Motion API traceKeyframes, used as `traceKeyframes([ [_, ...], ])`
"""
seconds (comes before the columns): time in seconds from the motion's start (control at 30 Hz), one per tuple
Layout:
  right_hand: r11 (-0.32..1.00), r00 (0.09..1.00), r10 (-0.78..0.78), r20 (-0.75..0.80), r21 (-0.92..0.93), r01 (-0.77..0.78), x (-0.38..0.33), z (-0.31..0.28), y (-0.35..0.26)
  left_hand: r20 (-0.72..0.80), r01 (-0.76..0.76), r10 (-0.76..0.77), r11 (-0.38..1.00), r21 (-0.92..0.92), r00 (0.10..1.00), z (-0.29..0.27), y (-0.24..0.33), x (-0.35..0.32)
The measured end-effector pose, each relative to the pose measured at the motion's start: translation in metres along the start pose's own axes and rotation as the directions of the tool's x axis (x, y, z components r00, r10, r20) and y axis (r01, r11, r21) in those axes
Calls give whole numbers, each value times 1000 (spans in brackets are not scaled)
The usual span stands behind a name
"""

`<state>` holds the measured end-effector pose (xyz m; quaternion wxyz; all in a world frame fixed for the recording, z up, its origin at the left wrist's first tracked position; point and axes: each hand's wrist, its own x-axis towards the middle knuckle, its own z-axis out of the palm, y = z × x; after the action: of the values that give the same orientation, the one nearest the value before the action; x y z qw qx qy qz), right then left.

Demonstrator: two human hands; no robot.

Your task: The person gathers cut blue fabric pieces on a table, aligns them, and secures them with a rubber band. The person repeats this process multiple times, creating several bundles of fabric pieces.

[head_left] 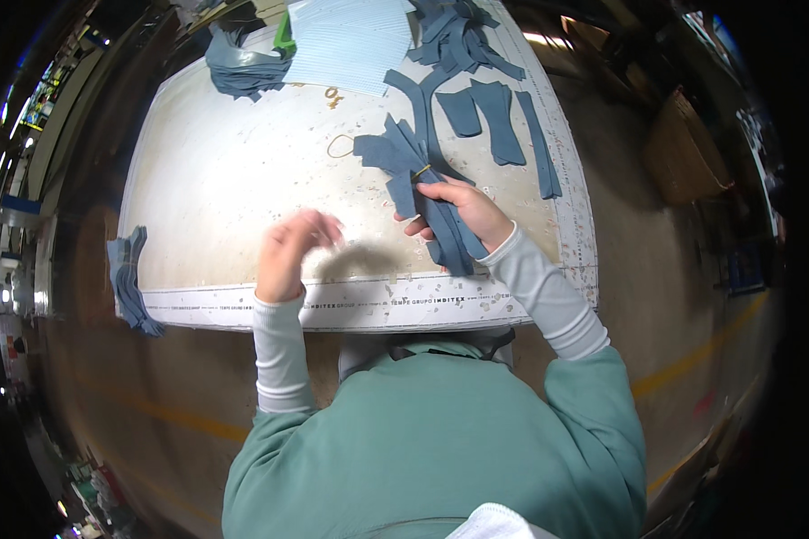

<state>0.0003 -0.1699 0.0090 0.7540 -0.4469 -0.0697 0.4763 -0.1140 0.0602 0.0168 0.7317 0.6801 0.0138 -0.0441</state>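
My right hand [466,208] grips a bundle of blue-grey cut pieces [415,157], perhaps leather or fabric, held over the table. A yellowish rubber band [422,171] goes around the bundle near my thumb. To its left, my left hand [298,250] hangs above the table, apart from the bundle. Its fingers are smeared by motion, so whether they hold anything cannot be made out. Just beyond the bundle a loose rubber band [340,145] lies on the table. Separate blue-grey pieces [497,123] lie flat to the right.
The white table [216,180] is strewn with small scraps. Another bundle [130,280] hangs over its left edge. At the back are a wrapped stack [243,70], pale lined sheets [346,45], a green object [284,36], a heap of pieces [454,40] and several rubber bands [333,95].
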Motion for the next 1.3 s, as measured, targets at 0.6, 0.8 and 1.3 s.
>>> traceKeyframes([
  [0.6,963,964,200,175,-214,-162,-13,23,17,-147,29,-182,717,-697,972,65,-27,36],
  [0.8,511,808,-589,17,-767,389,-14,26,26,-18,-16,0,520,-854,1000,77,-28,46],
  [1.3,-324,590,-492,640,-763,559,-4,37,11,-159,-11,-73,880,-474,985,61,-16,46],
])
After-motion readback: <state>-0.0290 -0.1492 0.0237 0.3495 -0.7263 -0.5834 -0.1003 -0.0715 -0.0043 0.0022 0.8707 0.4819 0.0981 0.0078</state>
